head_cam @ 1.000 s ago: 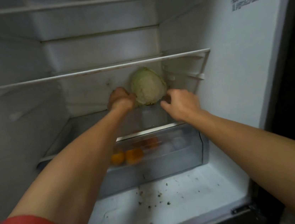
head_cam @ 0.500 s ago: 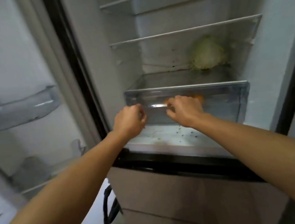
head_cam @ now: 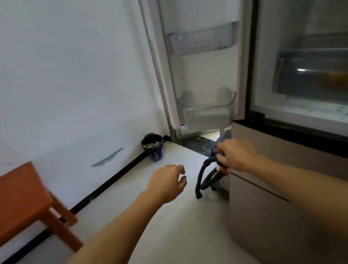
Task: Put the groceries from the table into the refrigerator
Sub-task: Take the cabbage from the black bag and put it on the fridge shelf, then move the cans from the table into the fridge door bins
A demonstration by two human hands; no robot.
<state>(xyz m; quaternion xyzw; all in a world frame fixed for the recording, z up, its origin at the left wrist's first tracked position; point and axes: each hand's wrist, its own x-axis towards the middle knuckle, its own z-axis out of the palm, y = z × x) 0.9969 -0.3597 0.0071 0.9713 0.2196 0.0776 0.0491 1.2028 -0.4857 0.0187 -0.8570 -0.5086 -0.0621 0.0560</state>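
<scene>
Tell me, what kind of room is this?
Probably a home kitchen: an open refrigerator with door shelves, a small wooden table by the wall, and a rubbish bin in the corner.

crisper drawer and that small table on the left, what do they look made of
Crisper drawer: looks like clear glossy plastic; orange items show through its front and a highlight glints on it. Table: probably wood or laminate, smooth reddish-brown finish; evenly coloured, opaque, and blur hides any grain.

Table left, bin by wall, refrigerator right
</scene>
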